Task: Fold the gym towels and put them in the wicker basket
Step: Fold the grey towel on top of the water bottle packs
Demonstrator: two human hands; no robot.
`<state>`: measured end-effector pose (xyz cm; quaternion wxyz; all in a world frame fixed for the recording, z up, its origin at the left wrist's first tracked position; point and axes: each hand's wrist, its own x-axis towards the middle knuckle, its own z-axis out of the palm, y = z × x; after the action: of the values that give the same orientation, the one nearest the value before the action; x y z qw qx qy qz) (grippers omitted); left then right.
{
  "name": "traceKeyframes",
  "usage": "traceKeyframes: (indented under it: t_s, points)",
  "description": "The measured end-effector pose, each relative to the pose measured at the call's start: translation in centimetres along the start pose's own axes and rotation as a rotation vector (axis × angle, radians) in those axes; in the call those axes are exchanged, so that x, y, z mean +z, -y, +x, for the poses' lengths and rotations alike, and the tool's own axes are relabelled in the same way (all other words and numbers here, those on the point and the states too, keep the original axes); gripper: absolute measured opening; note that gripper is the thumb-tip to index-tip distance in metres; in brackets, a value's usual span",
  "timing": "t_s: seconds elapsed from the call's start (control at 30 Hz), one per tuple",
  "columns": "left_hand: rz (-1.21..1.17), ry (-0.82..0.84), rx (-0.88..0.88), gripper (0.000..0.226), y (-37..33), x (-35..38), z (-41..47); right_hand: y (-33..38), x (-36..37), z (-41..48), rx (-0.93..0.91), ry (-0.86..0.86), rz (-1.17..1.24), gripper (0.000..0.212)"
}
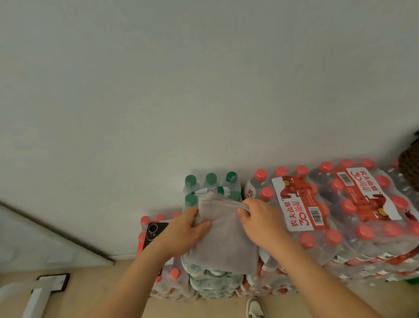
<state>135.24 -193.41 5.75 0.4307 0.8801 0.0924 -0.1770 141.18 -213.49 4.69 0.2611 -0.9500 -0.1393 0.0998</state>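
A grey gym towel (225, 237), folded into a rough rectangle, lies on top of a stack of green-capped water bottle packs (210, 182). My left hand (185, 232) grips the towel's left edge, thumb on top. My right hand (261, 219) pinches its far right corner by the stitched hem. A dark wicker basket (418, 171) shows partly at the right edge, resting on the bottle packs.
Shrink-wrapped packs of red-capped bottles (350, 210) fill the right side against the white wall. A black phone (154, 233) lies on a lower pack at the left. A shoe (255, 312) is on the tan floor below, and a white frame (41, 293) at bottom left.
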Motion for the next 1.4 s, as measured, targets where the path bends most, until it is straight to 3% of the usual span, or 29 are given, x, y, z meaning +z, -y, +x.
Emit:
traceKeyframes:
  t_s: [0.2, 0.43, 0.73, 0.97, 1.17, 1.3, 1.4]
  points:
    - [-0.186, -0.014, -0.101, 0.031, 0.5, 0.8, -0.3, -0.3, 1.2, 0.2, -0.067, -0.039, -0.092, 0.024]
    - [0.124, -0.293, 0.036, 0.017, -2.1, 0.4, 2.6, -0.3, 0.9, -0.2, -0.044, -0.068, -0.054, 0.016]
    - [0.247, -0.280, 0.011, 0.023, -1.9, 0.4, 4.3, -1.2, 0.6, 1.3, -0.072, -0.026, -0.099, 0.015]
    - [0.204, -0.125, 0.055, 0.024, -1.7, -0.5, 4.1, -1.9, 0.0, 1.8, -0.131, 0.006, -0.198, 0.023]
    - [0.287, -0.221, 0.012, 0.016, -2.1, -0.1, 4.9, -2.0, -0.1, 1.5, -0.148, 0.001, -0.316, 0.019]
    - [0.384, -0.269, 0.006, 0.020, -2.2, -0.2, 5.4, -2.5, -0.6, 2.3, -0.132, 0.139, -0.148, 0.017]
    - [0.433, -0.287, 0.042, 0.021, -2.2, -0.1, 5.3, -2.6, -1.7, 2.7, -0.102, 0.344, -0.052, 0.038]
